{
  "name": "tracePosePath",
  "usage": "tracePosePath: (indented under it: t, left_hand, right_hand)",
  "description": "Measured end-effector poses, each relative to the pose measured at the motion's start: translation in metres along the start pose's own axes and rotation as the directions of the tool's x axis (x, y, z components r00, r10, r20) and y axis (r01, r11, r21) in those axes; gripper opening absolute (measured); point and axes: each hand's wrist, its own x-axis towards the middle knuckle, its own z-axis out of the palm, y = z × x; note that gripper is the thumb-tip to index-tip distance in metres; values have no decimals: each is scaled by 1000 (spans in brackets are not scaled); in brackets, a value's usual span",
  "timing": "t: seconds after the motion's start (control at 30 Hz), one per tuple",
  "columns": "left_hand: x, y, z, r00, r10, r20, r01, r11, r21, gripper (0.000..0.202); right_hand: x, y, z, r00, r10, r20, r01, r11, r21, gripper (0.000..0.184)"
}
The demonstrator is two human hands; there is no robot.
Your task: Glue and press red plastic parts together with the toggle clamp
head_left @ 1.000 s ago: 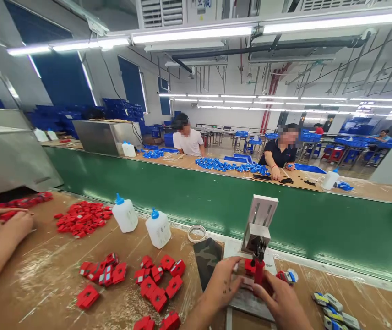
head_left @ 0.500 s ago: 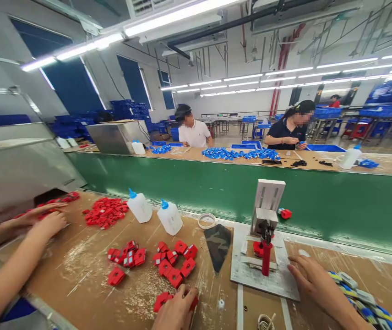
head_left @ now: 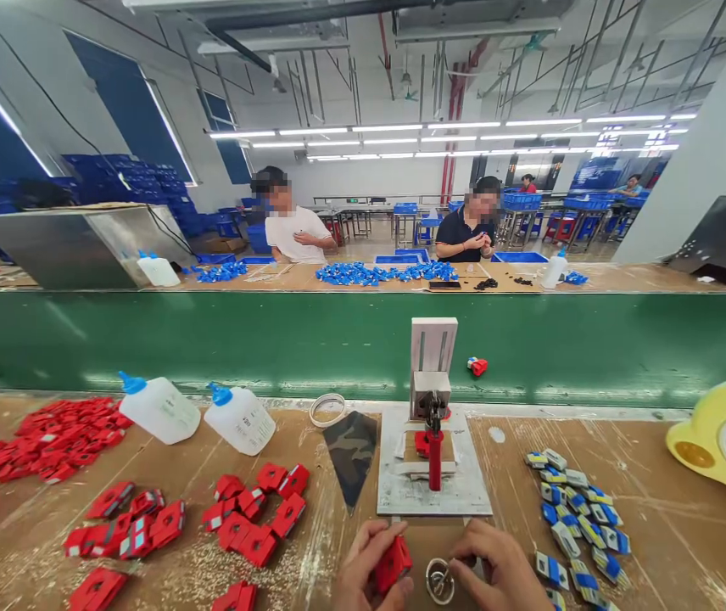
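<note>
My left hand (head_left: 369, 567) is closed around a red plastic block (head_left: 393, 562), held low in front of the press. Beside it, my right hand (head_left: 499, 567) pinches the end of a thin stick (head_left: 443, 579) at a small round dish (head_left: 430, 591). Just beyond both hands stands a hand-operated press (head_left: 434, 399) with a red handle (head_left: 435, 465); another red part (head_left: 422, 443) sits in it, partly hidden behind the handle. Several loose red blocks (head_left: 254, 518) lie left of my left hand.
Two white bottles (head_left: 239, 420) with blue tips and a tape roll (head_left: 327, 410) stand behind the red piles. Blue-yellow-grey parts (head_left: 579, 513) lie at right, near a yellow fan-like object (head_left: 719, 437). Beyond the green divider (head_left: 274, 335), two people sit at another bench.
The view has swung right. My left hand has brought a red block from the pile to before the press. My right hand has left the press base for the dish and its stick.
</note>
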Motion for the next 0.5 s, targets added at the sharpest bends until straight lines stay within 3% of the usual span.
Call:
tracePosePath:
  t: [0.13, 0.23, 0.37, 0.5]
  left_hand:
    - [3, -5, -16, 996, -23, 87, 4, 977, 212, 58]
    - [5, -5, -21, 987, 1, 158, -50, 951, 305, 48]
    - [8, 1, -11, 976, 121, 182, -176, 929, 326, 47]
    - [6, 13, 5, 980, 156, 121, -188, 921, 341, 42]
  right_hand:
    - [-8, -4, -18, 998, -11, -57, 13, 999, 35, 32]
    - [-13, -10, -26, 983, 9, -186, 15, 992, 129, 44]
    - [-16, -28, -25, 933, 94, -347, 13, 956, 292, 50]
    - [-16, -44, -21, 933, 124, -339, 13, 927, 376, 49]
